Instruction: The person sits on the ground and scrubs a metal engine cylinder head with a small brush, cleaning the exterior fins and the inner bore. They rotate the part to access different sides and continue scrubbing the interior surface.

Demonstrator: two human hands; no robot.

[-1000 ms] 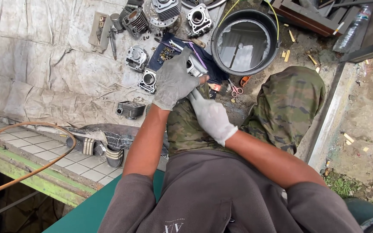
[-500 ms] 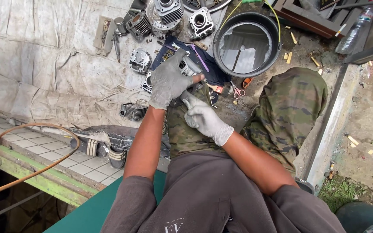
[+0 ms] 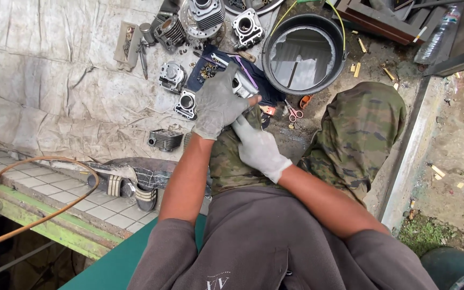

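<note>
Now left hand (image 3: pixel 218 104) still gripping metal part (image 3: pixel 241 85), right hand (image 3: pixel 259 147) lower

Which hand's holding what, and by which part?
The left hand, in a grey glove, grips a silver metal engine part from above, wrapped over its top. The right hand, in a white glove, meets it from below; its exact contact is hidden.
</note>
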